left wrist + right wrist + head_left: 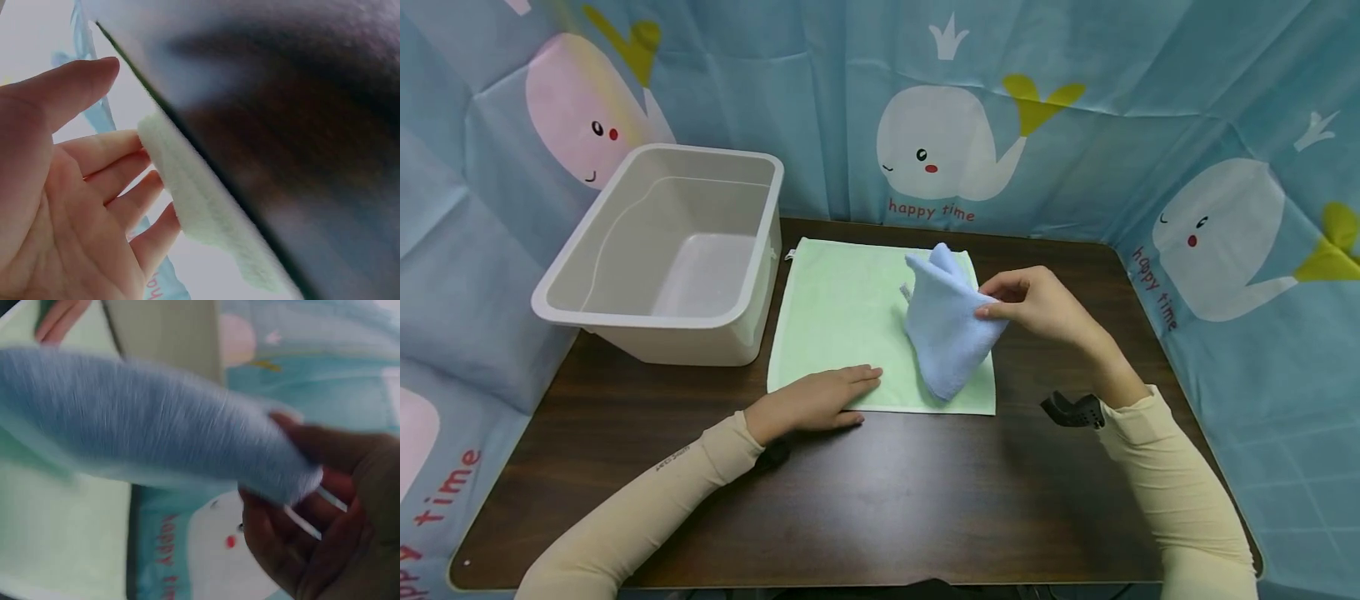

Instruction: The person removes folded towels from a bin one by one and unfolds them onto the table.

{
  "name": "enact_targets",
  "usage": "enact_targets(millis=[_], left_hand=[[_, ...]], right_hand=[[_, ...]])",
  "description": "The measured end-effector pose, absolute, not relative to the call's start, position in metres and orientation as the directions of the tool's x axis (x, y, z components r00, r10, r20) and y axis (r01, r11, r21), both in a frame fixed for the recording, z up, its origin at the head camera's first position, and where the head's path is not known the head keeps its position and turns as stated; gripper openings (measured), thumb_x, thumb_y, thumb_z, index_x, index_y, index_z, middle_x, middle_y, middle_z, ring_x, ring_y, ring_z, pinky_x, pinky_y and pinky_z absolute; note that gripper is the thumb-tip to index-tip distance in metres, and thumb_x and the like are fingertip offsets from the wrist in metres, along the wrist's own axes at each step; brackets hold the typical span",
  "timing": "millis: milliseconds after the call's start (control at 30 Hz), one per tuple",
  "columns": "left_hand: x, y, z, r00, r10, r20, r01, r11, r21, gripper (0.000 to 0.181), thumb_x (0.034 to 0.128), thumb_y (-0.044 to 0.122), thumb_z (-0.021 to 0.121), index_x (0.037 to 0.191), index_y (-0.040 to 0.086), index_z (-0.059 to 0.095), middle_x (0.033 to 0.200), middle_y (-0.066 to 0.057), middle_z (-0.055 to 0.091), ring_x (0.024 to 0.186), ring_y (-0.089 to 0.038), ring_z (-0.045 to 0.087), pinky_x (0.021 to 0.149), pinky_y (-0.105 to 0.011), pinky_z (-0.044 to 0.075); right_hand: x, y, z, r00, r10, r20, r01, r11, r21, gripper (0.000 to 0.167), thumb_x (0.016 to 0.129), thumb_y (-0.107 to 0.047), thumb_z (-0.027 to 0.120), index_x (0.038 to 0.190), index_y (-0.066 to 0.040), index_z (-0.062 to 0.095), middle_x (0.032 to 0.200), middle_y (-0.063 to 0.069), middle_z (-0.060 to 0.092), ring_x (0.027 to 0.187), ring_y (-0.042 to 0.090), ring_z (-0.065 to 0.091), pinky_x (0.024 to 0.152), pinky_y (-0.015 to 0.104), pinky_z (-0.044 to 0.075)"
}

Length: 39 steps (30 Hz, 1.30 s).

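Note:
A light blue cloth [951,329] is held up over the right part of a pale green towel [842,317], which lies spread on the dark table. My right hand [1037,304] pinches the blue cloth by its right edge between thumb and fingers. In the right wrist view the blue cloth [144,419] stretches sideways, blurred, from the right hand [312,506]. My left hand [823,396] rests with straight fingers on the green towel's near edge. The left wrist view shows that left hand [81,187], its fingertips touching pale green fabric [187,194].
At the back left stands a large grey-white plastic tub [715,258], with nothing seen inside it. A blue curtain [827,100] printed with whales hangs behind and at both sides. Brown tabletop [925,500] shows in front of the towel.

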State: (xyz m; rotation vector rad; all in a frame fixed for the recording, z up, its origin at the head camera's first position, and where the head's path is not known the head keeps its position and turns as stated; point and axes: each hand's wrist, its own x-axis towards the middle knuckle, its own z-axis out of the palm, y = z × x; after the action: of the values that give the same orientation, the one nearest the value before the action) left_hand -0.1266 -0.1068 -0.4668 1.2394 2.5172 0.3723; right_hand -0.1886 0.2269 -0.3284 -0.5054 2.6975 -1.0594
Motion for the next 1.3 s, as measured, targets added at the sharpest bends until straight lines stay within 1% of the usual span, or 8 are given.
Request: enact_targets(millis=[133,267,400,500,600,900,1067,1300], left_hand=[[-0.127,-0.109,-0.468,-0.565,0.810,-0.155,0.723,0.577,0.381,0.064,0.0985,0.030,0.061,0.151,0.001,0.037,0.161,-0.011,0.034,0.150,-0.029,0.032,0.120,-0.045,0.034],[-0.128,-0.109,-0.468,-0.555,0.818,-0.151,0.723,0.564,0.399,0.065,0.0985,0.029,0.060,0.151,-0.001,0.036,0.161,-0.014,0.033,0.151,-0.031,0.031,0.121,-0.046,0.033],[-0.128,-0.108,-0.467,-0.563,0.807,-0.179,0.709,0.583,0.397,0.065,0.0993,0.030,0.059,0.152,0.001,0.036,0.162,-0.011,0.032,0.152,-0.029,0.030,0.122,-0.045,0.032],[-0.128,-0.107,-0.468,-0.569,0.798,-0.200,0.695,0.596,0.401,0.065,0.0995,0.031,0.059,0.153,0.004,0.035,0.163,-0.008,0.031,0.152,-0.026,0.029,0.122,-0.044,0.032],[-0.127,-0.106,-0.469,-0.567,0.796,-0.209,0.692,0.599,0.404,0.065,0.0994,0.032,0.059,0.153,0.005,0.035,0.164,-0.006,0.030,0.153,-0.025,0.028,0.121,-0.043,0.033],[-0.129,-0.107,-0.466,-0.562,0.800,-0.212,0.696,0.595,0.403,0.062,0.0990,0.027,0.060,0.152,0.005,0.037,0.163,-0.007,0.031,0.152,-0.026,0.029,0.121,-0.044,0.033],[-0.131,-0.106,-0.467,-0.546,0.813,-0.202,0.712,0.577,0.400,0.059,0.0998,0.025,0.058,0.152,0.005,0.038,0.163,-0.007,0.033,0.152,-0.027,0.030,0.120,-0.044,0.035],[-0.134,-0.108,-0.467,-0.558,0.806,-0.196,0.714,0.587,0.383,0.054,0.1004,0.022,0.057,0.151,0.008,0.042,0.160,-0.005,0.037,0.151,-0.026,0.032,0.120,-0.043,0.034]], right_hand=[[-0.190,0.234,-0.316,-0.871,-0.489,-0.034,-0.286,0.562,-0.776,0.019,0.086,-0.015,0.077,0.104,-0.006,0.075,0.090,-0.004,0.073,0.072,0.010,0.065,0.063,0.026,0.055],[-0.213,0.254,-0.331,-0.857,-0.498,-0.132,-0.198,0.554,-0.809,0.020,0.090,-0.012,0.072,0.108,-0.003,0.073,0.089,-0.008,0.073,0.074,0.010,0.064,0.065,0.026,0.055],[-0.246,0.273,-0.381,-0.866,-0.430,-0.257,-0.138,0.698,-0.703,0.024,0.091,-0.021,0.072,0.109,-0.005,0.074,0.097,0.003,0.074,0.081,0.014,0.061,0.070,0.028,0.053],[-0.261,0.280,-0.416,-0.879,-0.382,-0.287,-0.139,0.779,-0.612,0.026,0.092,-0.027,0.071,0.110,-0.008,0.074,0.107,0.011,0.073,0.087,0.016,0.058,0.074,0.027,0.050],[-0.269,0.282,-0.431,-0.891,-0.352,-0.288,-0.118,0.790,-0.602,0.026,0.092,-0.027,0.072,0.111,-0.010,0.075,0.112,0.012,0.072,0.090,0.017,0.059,0.075,0.027,0.050],[-0.289,0.277,-0.426,-0.883,-0.403,-0.239,-0.212,0.798,-0.564,0.026,0.094,-0.025,0.069,0.113,-0.009,0.075,0.117,0.015,0.072,0.104,0.025,0.063,0.084,0.035,0.051],[-0.289,0.282,-0.415,-0.863,-0.416,-0.288,-0.208,0.811,-0.547,0.025,0.093,-0.023,0.069,0.113,-0.009,0.075,0.117,0.015,0.072,0.105,0.027,0.064,0.086,0.038,0.053],[-0.300,0.288,-0.423,-0.892,-0.374,-0.253,-0.198,0.827,-0.526,0.026,0.095,-0.020,0.067,0.116,-0.007,0.074,0.121,0.019,0.070,0.112,0.032,0.063,0.094,0.049,0.052]])
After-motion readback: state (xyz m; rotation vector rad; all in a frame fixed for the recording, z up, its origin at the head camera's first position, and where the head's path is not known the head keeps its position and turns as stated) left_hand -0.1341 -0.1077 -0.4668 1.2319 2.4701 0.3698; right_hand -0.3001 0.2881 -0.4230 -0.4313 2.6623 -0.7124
